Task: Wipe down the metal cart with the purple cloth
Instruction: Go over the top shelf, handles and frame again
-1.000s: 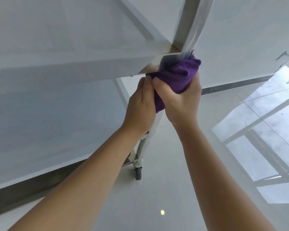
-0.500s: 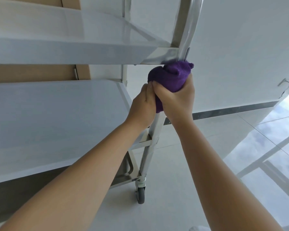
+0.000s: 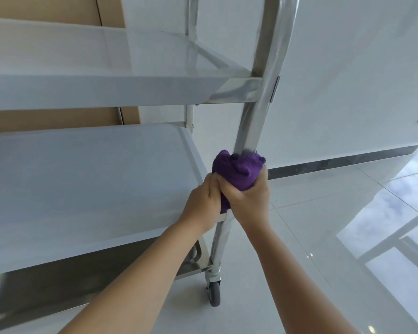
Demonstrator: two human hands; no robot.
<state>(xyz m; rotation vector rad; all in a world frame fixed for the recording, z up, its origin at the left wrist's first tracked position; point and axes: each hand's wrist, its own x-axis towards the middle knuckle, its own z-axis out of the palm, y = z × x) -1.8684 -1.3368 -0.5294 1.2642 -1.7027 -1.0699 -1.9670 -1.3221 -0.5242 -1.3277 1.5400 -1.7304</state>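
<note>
The purple cloth [image 3: 237,169] is bunched around the metal cart's near right upright post [image 3: 258,112], between the top shelf [image 3: 101,92] and the middle shelf [image 3: 87,189]. My right hand [image 3: 247,201] grips the cloth around the post. My left hand [image 3: 203,201] grips the cloth's lower left side, pressed against my right hand. The post section inside the cloth is hidden.
A caster wheel [image 3: 214,294] stands under the post on the glossy white tiled floor [image 3: 323,237]. A white wall with a dark baseboard [image 3: 336,162] runs behind the cart. Brown panels [image 3: 58,8] show behind the shelves at upper left.
Both hands have slid the cloth down the post, from the top shelf's corner to about halfway toward the middle shelf. The view has tilted down with them.
</note>
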